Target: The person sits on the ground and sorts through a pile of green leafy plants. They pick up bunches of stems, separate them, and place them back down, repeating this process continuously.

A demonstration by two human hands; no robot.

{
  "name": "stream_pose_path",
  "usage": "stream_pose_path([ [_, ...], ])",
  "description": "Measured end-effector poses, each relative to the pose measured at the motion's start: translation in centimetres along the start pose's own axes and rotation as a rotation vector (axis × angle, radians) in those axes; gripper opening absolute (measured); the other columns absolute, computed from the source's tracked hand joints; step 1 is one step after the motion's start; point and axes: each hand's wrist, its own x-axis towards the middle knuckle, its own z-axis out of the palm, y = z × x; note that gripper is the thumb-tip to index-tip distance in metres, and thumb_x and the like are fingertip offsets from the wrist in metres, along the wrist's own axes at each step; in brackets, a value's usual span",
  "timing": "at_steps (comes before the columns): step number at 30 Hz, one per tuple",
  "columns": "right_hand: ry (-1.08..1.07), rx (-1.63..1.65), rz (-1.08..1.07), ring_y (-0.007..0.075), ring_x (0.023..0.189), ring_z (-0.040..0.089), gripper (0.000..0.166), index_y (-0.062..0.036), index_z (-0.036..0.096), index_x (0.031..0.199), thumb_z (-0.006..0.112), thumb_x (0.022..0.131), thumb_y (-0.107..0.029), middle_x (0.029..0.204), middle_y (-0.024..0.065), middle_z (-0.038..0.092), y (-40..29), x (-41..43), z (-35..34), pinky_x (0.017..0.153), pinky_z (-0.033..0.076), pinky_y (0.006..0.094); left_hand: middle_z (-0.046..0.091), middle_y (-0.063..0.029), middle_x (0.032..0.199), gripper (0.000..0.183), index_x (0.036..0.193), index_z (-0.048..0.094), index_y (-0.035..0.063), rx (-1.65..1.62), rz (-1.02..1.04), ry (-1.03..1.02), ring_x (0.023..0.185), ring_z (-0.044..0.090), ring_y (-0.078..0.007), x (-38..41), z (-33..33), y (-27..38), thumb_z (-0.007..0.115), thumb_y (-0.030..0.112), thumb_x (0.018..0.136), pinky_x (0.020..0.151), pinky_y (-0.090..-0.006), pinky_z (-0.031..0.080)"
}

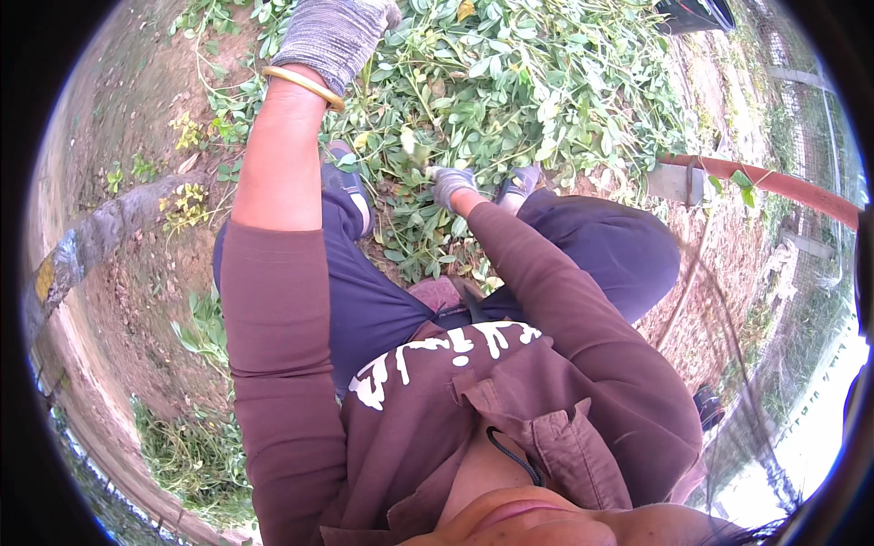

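My left hand (338, 37), in a grey knitted glove with a yellow bangle at the wrist, reaches over leafy green plants (478, 89) at the top edge. Its fingers are mostly cut off or turned away, so any hold is hidden. Between my shoes, my right hand (454, 185), also gloved, is low among the leaves with its fingers bent. A small blurred pale and brown thing (413, 147) is just beyond its fingertips; whether the hand grips it cannot be told.
A dark bucket (695, 15) stands at the top right. A reddish flat hose or strap (785, 184) runs from a grey block (672, 183) towards the right rim. A greyish tube-like thing (116, 225) lies at left. Cut plants (191, 450) are heaped at lower left; netting (806, 136) stands at right.
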Motion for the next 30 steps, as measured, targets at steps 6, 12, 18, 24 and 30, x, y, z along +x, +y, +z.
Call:
stream_pose_path([
  [6,0.237,0.263,-0.262,0.0318,0.09,0.061,0.03,-0.0162,0.058,0.113,0.06,0.083,-0.021,0.097,0.0129,0.065,-5.3,-3.8,-4.1,0.082,0.047,0.04,0.059,-0.0032,0.064,0.027,0.093,0.063,0.0048,0.07,-0.046,-0.007,0.057,0.053,-0.013,-0.7,-0.8,0.5,0.053,0.029,0.093,0.054,-0.0281,0.042],
  [12,0.556,0.88,-0.276,0.0209,0.075,0.059,0.027,-0.0047,0.055,0.115,0.049,0.094,-0.022,0.086,0.0085,0.066,5.4,-2.2,-18.2,0.079,0.048,0.0341,0.06,-0.0079,0.065,0.027,0.093,0.059,-0.0014,-0.268,0.019,-0.085,0.059,0.057,-0.0154,0.8,0.7,-0.2,0.052,0.024,0.094,0.055,-0.029,0.046],
  [18,0.749,1.476,-0.524,0.0149,0.066,0.058,0.02,-0.0104,0.06,0.088,0.059,0.09,-0.03,0.07,0.0009,0.058,10.1,-15.7,-30.6,0.065,0.051,0.0335,0.061,-0.003,0.068,0.022,0.093,0.059,0.0056,0.217,0.092,-0.069,0.059,0.057,-0.0134,-0.6,0.2,2.5,0.054,0.027,0.093,0.053,-0.0258,0.046],
  [24,0.778,1.596,-0.775,0.0122,0.069,0.056,0.012,-0.0089,0.06,0.094,0.058,0.091,-0.02,0.065,-0.0035,0.054,11.3,-19.3,-30.4,0.075,0.054,0.0396,0.065,-0.0042,0.081,0.035,0.108,0.064,0.0091,0.208,0.25,-0.268,0.08,0.061,-0.0142,0.4,0.7,-0.6,0.043,0.035,0.096,0.078,-0.029,0.047],
  [30,0.849,1.715,-0.784,0.014,0.062,0.056,0.017,-0.0143,0.059,0.083,0.058,0.09,-0.029,0.069,-0.0017,0.059,11.8,-18.6,-30.7,0.063,0.05,0.0336,0.067,-0.0046,0.099,0.038,0.115,0.061,0.007,-0.011,-0.05,-0.52,0.098,0.061,-0.0153,-0.7,2.3,-1.0,0.045,0.035,0.096,0.085,-0.0295,0.046],
])
